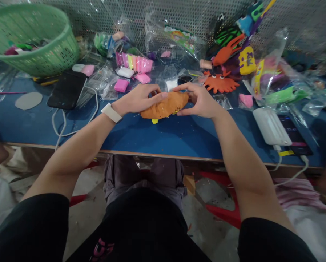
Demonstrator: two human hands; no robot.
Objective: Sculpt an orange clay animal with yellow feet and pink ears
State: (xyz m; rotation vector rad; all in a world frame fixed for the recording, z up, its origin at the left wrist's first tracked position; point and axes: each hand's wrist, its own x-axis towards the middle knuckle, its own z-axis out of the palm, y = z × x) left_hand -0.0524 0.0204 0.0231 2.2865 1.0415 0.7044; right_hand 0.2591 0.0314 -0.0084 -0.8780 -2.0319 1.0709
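Both my hands are on a lumpy orange-brown clay figure (163, 106), just above the blue tabletop. Bits of yellow show along its lower edge, with small dark specks beside them. My left hand (143, 97) lies over its left end, thumb stretched across the top and some fingers hidden behind. My right hand (199, 100) curves around the right end, with thumb and fingers on either side. Just behind the figure lies a small white packet (172, 85). To the right of that sits a flat orange crab (221, 82) with white eyes.
A green basket (67, 43) with coloured pieces stands at the back left. Near it lie a black phone (67, 89) on a white cable and pink clay packets (121, 86). At right are a white power bank (272, 127) and another phone (295, 136). People sit on both sides.
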